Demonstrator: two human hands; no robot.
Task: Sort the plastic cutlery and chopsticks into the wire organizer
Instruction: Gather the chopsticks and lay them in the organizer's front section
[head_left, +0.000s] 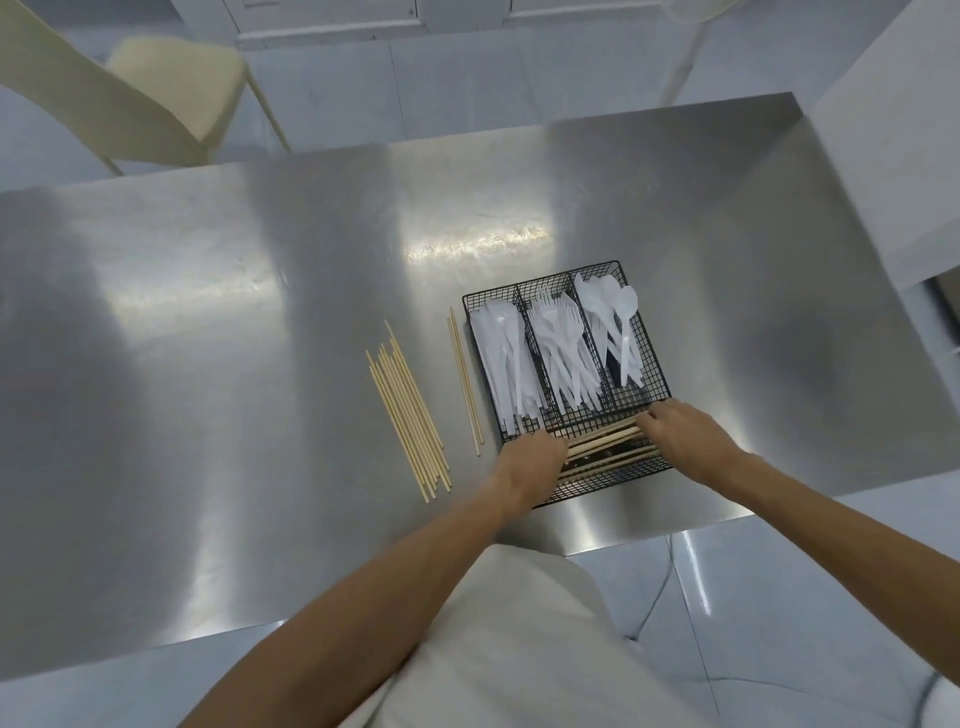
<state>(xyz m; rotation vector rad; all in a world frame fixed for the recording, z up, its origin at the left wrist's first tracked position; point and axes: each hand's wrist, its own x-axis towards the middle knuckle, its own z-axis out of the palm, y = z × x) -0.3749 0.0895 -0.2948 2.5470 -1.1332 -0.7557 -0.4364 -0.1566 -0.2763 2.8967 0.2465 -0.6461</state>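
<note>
The black wire organizer (540, 283) stands on the steel table. Its three upright compartments hold white plastic knives (501, 358), forks (563, 348) and spoons (615, 325). The near crosswise compartment holds wooden chopsticks (605, 447). My left hand (530, 457) grips the left ends of those chopsticks, and my right hand (675, 428) holds their right ends. A loose bunch of several chopsticks (408, 415) lies on the table left of the organizer, with one pair (465, 382) closer to it.
The steel table (208, 338) ends close to my body, and its right edge is just past the organizer. A cream chair (156, 98) stands beyond the far left edge. A white block (893, 156) sits at the far right.
</note>
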